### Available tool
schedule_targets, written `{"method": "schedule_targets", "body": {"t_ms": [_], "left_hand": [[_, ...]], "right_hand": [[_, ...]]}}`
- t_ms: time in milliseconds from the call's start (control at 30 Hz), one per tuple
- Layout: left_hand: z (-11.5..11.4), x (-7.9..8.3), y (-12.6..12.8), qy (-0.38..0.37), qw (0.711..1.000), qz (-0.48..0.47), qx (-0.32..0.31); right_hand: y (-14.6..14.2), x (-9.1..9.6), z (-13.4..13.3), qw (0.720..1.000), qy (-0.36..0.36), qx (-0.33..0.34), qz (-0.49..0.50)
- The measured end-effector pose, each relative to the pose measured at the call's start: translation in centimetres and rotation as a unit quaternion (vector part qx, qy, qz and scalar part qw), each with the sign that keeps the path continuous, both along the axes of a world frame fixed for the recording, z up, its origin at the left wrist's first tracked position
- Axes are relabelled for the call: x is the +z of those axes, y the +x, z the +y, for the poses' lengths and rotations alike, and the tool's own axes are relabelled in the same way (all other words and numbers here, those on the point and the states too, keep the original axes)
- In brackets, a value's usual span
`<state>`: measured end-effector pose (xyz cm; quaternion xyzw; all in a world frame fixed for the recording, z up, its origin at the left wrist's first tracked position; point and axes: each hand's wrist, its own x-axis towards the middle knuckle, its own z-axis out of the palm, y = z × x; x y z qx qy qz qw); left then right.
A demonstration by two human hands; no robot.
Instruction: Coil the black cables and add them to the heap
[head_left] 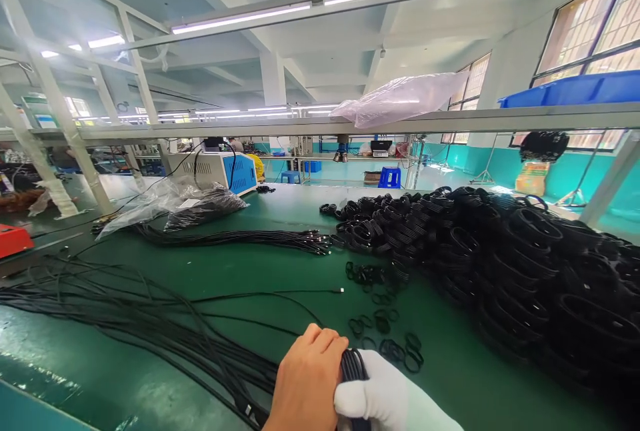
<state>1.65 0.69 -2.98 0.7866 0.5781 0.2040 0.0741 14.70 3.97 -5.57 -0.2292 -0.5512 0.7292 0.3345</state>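
My left hand (307, 381), bare, is closed over a coil of black cable (353, 364) at the bottom middle of the view. My right hand (390, 401), in a white glove, grips the same coil from the right. One loose strand runs from the coil out across the green table (210, 271) to a plug end (341, 290). Small black rubber bands (387, 334) lie scattered just beyond my hands.
A big heap of coiled black cables (505, 251) fills the right side. Uncoiled cables (125, 311) sprawl at left; a straight bundle (240, 238) lies farther back. A blue-and-white machine (220, 171), plastic bags (175, 204) and a red box (13, 239) stand behind.
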Motion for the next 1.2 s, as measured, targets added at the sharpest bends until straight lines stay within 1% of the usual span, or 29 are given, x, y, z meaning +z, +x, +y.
{"method": "schedule_targets", "body": {"t_ms": [67, 100, 133, 167, 200, 267, 333, 367, 400, 500, 600, 667, 733, 800, 867, 1000, 1100, 1200], "left_hand": [[0.6, 0.9, -0.5, -0.037, 0.999, -0.034, -0.017], [1.1, 1.5, -0.9, -0.053, 0.996, -0.066, -0.017], [1.7, 2.0, -1.4, -0.064, 0.993, -0.1, -0.009], [2.4, 2.3, -1.9, -0.07, 0.989, -0.126, 0.009], [3.1, 2.6, -2.4, -0.072, 0.988, -0.135, 0.028], [4.7, 2.6, -3.1, -0.071, 0.991, -0.102, 0.052], [6.2, 2.0, -3.0, -0.074, 0.995, -0.047, 0.04], [6.8, 1.6, -2.6, -0.077, 0.996, -0.028, 0.028], [7.3, 1.2, -2.2, -0.08, 0.997, -0.014, 0.017], [8.3, 0.1, -0.4, -0.087, 0.996, 0.02, -0.02], [8.7, -0.9, 1.1, -0.1, 0.992, 0.053, -0.06], [8.9, -1.4, 1.7, -0.109, 0.99, 0.063, -0.07], [9.1, -1.5, 1.6, -0.113, 0.99, 0.052, -0.068], [9.4, -1.2, 1.1, -0.118, 0.991, 0.018, -0.059], [9.8, -0.7, 0.2, -0.136, 0.989, -0.034, -0.054], [10.2, -0.2, -1.0, -0.192, 0.97, -0.138, -0.063], [10.0, 0.1, -1.1, -0.191, 0.96, -0.198, -0.057], [9.3, 1.2, -0.8, -0.199, 0.941, -0.265, -0.066]], "right_hand": [[0.7, 0.7, 0.1, 0.999, -0.045, 0.023, 0.007], [1.3, 1.1, 0.3, 0.997, -0.076, 0.023, 0.011], [2.1, 1.6, 0.6, 0.995, -0.103, 0.008, 0.015], [3.0, 2.1, 1.0, 0.992, -0.121, -0.025, 0.02], [3.9, 2.6, 1.4, 0.989, -0.12, -0.078, 0.032], [5.8, 3.4, 2.5, 0.974, -0.098, -0.191, 0.077], [7.0, 3.7, 3.3, 0.951, -0.085, -0.276, 0.113], [7.2, 3.7, 3.6, 0.942, -0.083, -0.301, 0.123], [7.3, 3.7, 3.7, 0.937, -0.084, -0.312, 0.128], [6.8, 3.2, 3.7, 0.938, -0.098, -0.297, 0.147], [6.2, 2.8, 3.4, 0.939, -0.131, -0.273, 0.162], [6.1, 2.6, 3.3, 0.94, -0.158, -0.257, 0.159], [6.0, 2.4, 3.3, 0.941, -0.184, -0.24, 0.153], [5.9, 2.2, 3.4, 0.942, -0.204, -0.224, 0.147], [5.6, 2.0, 3.4, 0.944, -0.208, -0.211, 0.144], [4.7, 1.7, 3.3, 0.954, -0.156, -0.218, 0.132], [4.1, 1.8, 2.9, 0.963, -0.122, -0.212, 0.112], [4.0, 2.0, 2.6, 0.97, -0.118, -0.187, 0.098]]}}
